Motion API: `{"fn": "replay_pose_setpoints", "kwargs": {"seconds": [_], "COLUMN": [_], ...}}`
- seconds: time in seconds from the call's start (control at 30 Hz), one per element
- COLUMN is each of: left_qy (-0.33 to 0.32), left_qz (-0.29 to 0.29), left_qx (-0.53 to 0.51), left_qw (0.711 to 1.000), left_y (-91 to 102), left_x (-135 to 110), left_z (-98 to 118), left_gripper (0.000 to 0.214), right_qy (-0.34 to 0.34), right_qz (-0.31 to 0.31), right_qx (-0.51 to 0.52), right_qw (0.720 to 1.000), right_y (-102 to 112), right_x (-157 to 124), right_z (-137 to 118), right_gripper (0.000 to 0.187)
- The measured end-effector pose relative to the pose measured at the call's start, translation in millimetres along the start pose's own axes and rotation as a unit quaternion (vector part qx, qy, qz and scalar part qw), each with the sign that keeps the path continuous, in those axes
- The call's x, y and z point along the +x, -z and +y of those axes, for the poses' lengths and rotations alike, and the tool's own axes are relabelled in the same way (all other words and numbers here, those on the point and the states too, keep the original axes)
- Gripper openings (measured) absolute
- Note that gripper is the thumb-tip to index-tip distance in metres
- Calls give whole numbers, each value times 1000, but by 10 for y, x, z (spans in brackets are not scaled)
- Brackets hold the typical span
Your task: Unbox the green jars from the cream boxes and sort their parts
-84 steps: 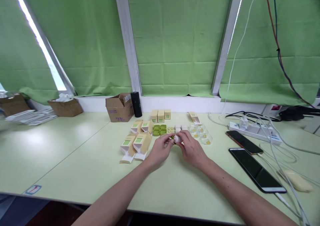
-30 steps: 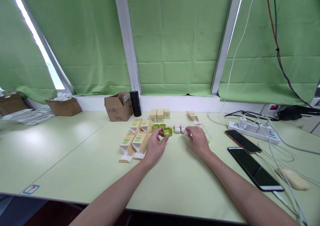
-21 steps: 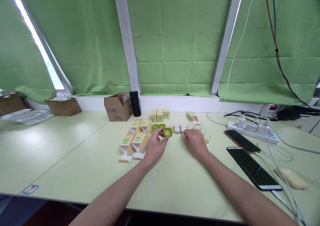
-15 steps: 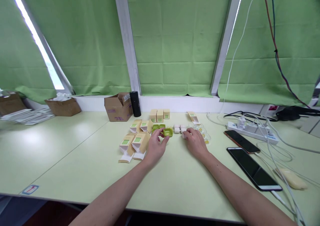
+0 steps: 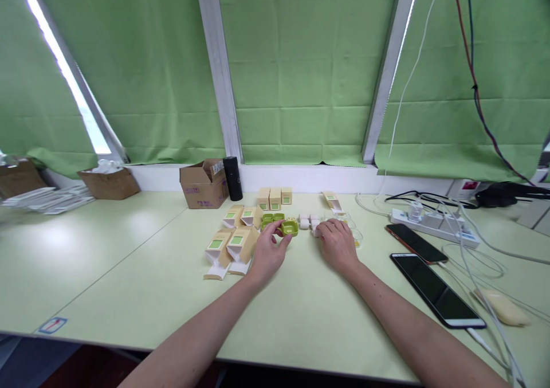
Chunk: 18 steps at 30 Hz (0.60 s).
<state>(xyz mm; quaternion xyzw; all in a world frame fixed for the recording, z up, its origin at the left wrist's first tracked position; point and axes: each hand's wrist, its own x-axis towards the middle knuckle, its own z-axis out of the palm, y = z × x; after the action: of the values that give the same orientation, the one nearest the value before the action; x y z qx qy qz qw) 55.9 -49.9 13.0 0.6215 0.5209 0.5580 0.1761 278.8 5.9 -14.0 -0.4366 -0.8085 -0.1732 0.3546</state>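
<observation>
Holds both bare forearms stretched forward over the pale green bench (image 5: 129, 250), converging toward its far middle. Sets the left hand (image 5: 267, 253) palm-down, thumb and forefinger extended ahead and clenched in a grip on the near-left rim of a small olive-green plastic tray (image 5: 290, 228). Shows that tray lying flat on the bench, open side up, long axis running left to right, just beyond the fingertips and slightly right of the grip. Lays the right hand (image 5: 339, 245) knuckles-up, fingers curled down and pointing forward-left onto a small white rounded plastic block (image 5: 315, 230). Seems to touch it, yet cannot tell whether this grip is clenched or released, with the fingers hiding the contact. Places the block at the fingertips' left edge, near the tray but apart from it. Leaves beige cardboard cartons with green labels (image 5: 240, 242) just left of the left hand, and clear plastic blister shells (image 5: 356, 238) just beyond the right hand.
</observation>
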Motion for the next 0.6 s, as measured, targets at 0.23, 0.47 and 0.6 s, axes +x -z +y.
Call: {"fn": "replay_pose_setpoints", "kwargs": {"seconds": [0.23,0.47,0.6], "left_qy": [45,95,133], "left_qz": [-39,-103,-155], "left_qx": [-121,-288,-325], "left_qw": [991,947,924], "left_y": [-5,-15,-35], "left_x": [11,13,-13], "left_z": [28,65,106], "left_gripper": [49,64,65], "right_qy": [21,88,83], "right_qz": [52,99,102], "right_qx": [55,140,168], "right_qw": [997,981,977], "right_y": [92,216,267], "right_x": [25,16,20], "right_z": [-57,-315,-434], "right_gripper": [35,47,56]}}
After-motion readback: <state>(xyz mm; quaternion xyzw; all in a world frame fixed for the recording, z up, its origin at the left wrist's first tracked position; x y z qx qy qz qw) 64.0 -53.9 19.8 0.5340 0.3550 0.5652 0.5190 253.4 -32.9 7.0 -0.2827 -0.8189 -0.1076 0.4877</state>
